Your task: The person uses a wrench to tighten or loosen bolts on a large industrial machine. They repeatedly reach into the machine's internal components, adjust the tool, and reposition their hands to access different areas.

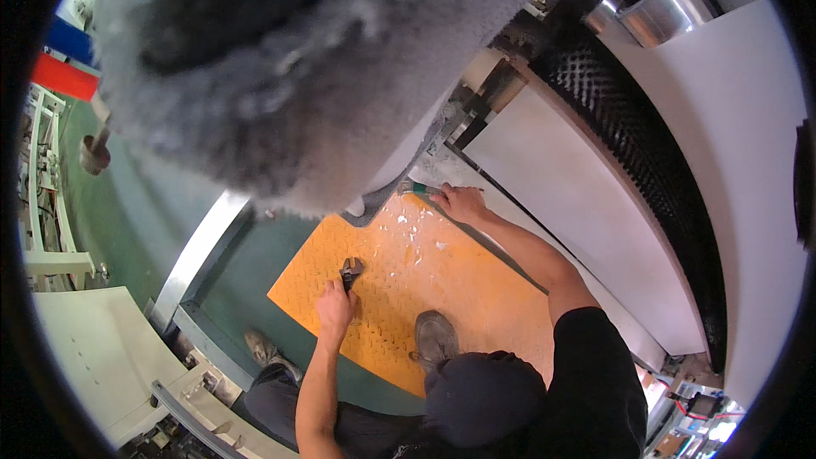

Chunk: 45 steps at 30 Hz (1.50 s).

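Note:
My left hand (335,306) is closed around the handle of a dark adjustable wrench (350,271), its jaw end pointing up and away from me over the yellow plate (310,289). Farther off and to the right, my right hand (460,203) grips a green-handled tool (422,189). That tool's tip reaches a grey edge beside a white machine panel, and its exact kind is too small to make out. White flakes (402,219) lie scattered on the plate near the right hand.
A large, blurred grey fuzzy mass (255,119) fills the upper left. White panels (561,187) and a black textured roller (637,144) stand at the right. A metal frame bar (200,246) crosses the green floor at left. My shoe (436,337) rests on the plate.

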Tool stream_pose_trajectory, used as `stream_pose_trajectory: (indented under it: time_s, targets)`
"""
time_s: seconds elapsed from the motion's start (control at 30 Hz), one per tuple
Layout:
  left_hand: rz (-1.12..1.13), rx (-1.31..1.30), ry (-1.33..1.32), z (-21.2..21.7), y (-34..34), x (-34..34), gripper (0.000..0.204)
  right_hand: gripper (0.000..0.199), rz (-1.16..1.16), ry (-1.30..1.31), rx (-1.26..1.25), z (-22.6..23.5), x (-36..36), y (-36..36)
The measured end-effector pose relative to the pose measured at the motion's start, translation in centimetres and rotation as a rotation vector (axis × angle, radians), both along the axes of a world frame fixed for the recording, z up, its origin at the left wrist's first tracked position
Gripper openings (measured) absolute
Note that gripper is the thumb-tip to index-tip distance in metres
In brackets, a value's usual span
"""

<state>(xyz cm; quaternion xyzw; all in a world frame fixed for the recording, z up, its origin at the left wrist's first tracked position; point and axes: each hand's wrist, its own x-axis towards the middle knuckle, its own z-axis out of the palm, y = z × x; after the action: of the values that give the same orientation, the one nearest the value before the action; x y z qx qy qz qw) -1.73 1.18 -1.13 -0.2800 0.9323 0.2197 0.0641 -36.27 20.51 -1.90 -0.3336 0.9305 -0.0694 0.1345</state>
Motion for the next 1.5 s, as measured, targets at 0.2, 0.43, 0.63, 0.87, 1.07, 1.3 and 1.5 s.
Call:
stream_pose_trajectory:
  time_s: [0.2, 0.43, 0.63, 0.87, 1.07, 1.3, 1.5]
  targets:
    - [-0.033, -0.082, -0.057, -0.4, 0.4, 0.2, 0.024, 0.054, 0.014, -0.017, 0.03, 0.2, 0.4, 0.4]
    - [-0.016, -0.017, -0.023, -0.5, 0.2, 0.2, 0.026, 0.057, -0.029, -0.04, 0.032, -0.9, 0.9, 0.9]
    - [-0.026, -0.014, -0.065, 0.1, 0.1, -0.1, 0.026, 0.057, -0.089, -0.009, 0.042, -0.8, -0.2, 0.5]
    - [-0.029, -0.058, -0.013, -0.3, 0.2, 0.4, 0.024, 0.057, -0.116, -0.013, 0.068, -1.1, 0.5, 0.7]
    - [-0.028, -0.017, -0.069, 0.4, -0.2, -0.5, 0.024, 0.059, -0.168, -0.006, 0.028, -1.0, -1.2, 0.4]
    - [-0.004, 0.032, -0.05, 0.8, -0.2, -1.4, 0.026, 0.065, -0.309, -0.091, 0.033, -1.1, -1.1, 0.9]
    - [0.018, 0.036, -0.146, -0.3, 0.0, 0.0, 0.037, 0.057, -0.073, -0.194, 0.083, 1.4, 4.7, 0.8]
